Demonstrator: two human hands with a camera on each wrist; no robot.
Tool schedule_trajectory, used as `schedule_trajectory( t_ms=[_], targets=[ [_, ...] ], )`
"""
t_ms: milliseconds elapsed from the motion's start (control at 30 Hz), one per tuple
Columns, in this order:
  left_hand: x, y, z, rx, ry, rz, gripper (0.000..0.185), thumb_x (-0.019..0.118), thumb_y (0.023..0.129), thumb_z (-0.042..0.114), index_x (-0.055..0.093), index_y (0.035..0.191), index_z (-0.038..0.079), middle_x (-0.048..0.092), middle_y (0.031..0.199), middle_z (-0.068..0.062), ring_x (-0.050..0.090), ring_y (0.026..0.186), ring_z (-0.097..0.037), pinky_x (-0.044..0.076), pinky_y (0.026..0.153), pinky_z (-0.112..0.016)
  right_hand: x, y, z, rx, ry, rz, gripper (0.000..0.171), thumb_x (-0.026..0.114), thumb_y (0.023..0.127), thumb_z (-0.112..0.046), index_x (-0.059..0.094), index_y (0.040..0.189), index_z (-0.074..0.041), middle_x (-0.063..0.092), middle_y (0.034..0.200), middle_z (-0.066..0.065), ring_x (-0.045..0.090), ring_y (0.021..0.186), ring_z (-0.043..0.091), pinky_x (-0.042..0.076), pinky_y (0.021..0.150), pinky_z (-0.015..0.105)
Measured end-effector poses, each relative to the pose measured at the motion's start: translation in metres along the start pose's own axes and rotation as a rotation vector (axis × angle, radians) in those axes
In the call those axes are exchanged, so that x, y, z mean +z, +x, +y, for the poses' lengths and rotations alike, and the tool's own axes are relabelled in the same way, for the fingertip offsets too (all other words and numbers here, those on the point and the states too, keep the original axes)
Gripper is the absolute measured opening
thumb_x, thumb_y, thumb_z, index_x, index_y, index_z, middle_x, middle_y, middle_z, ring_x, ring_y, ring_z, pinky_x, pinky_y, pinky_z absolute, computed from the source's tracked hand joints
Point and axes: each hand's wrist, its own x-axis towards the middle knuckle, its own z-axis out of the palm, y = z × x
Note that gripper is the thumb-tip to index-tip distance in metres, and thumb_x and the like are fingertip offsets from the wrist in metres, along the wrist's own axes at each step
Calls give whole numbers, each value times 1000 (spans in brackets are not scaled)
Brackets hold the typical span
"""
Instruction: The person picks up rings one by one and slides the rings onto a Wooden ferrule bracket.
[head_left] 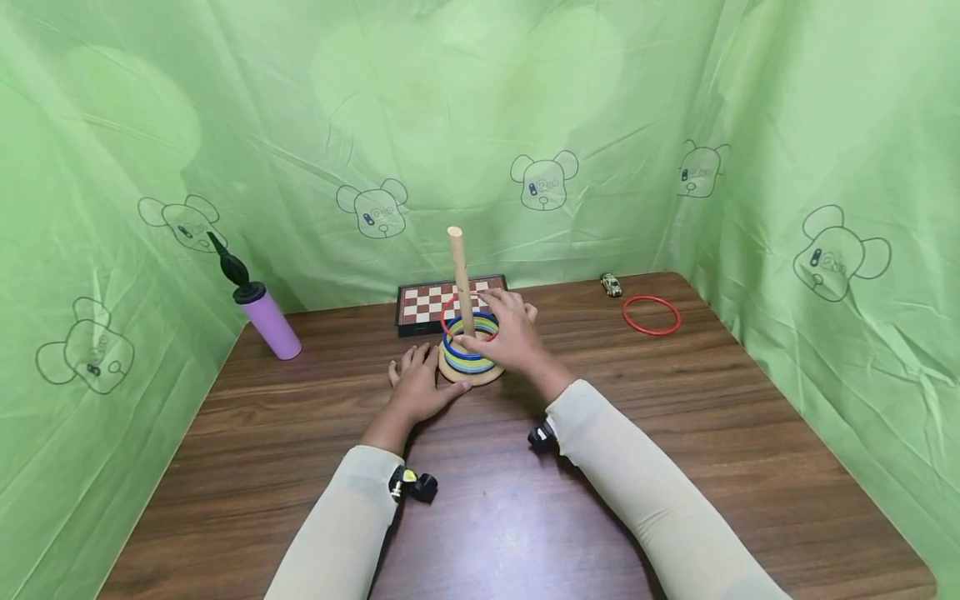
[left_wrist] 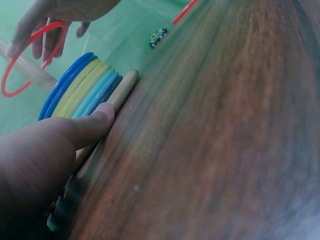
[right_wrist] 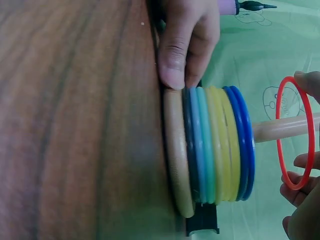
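Observation:
A wooden peg (head_left: pixel 459 275) stands on a round wooden base (head_left: pixel 470 377) (right_wrist: pixel 176 155) with several stacked rings (head_left: pixel 469 354) (right_wrist: pixel 220 145) in blue, yellow and light blue. My right hand (head_left: pixel 508 333) pinches a red ring (head_left: pixel 455 318) (right_wrist: pixel 295 132) (left_wrist: pixel 30 60) that encircles the peg above the stack. My left hand (head_left: pixel 418 385) lies flat on the table, its thumb (left_wrist: pixel 97 120) and fingers (right_wrist: pixel 182 45) pressed against the base's edge.
A second red ring (head_left: pixel 650 315) and a small toy car (head_left: pixel 611 285) lie at the back right. A chessboard (head_left: pixel 442 302) sits behind the peg. A purple bottle with a black top (head_left: pixel 264 317) stands at the back left. Green sheets wall the brown table (head_left: pixel 675 467).

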Motion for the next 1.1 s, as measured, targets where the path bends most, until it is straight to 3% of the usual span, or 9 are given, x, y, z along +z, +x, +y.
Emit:
schedule_trajectory(
  t_ms=[267, 700, 1100],
  targets=[
    [2, 2, -1, 8, 9, 4, 104, 71, 93, 74, 39, 169, 10, 34, 176, -22, 20, 167, -46, 6, 127, -82, 10, -5, 4, 17, -55, -29, 98, 84, 86, -65, 55, 159, -6, 55, 162, 17, 46, 147, 35, 27, 117, 63],
    [-1, -3, 1, 14, -8, 7, 102, 73, 93, 71, 40, 169, 10, 35, 175, -23, 19, 167, -47, 5, 127, -82, 22, -12, 11, 45, -54, -53, 96, 87, 86, -62, 57, 157, -5, 52, 163, 18, 42, 151, 36, 26, 116, 66],
    [0, -1, 0, 19, -7, 9, 104, 72, 94, 72, 39, 169, 10, 34, 175, -23, 20, 167, -47, 6, 126, -82, 26, -11, 16, 23, -82, -49, 96, 85, 84, -68, 58, 158, -13, 57, 159, 11, 45, 145, 32, 30, 112, 63]
  ],
)
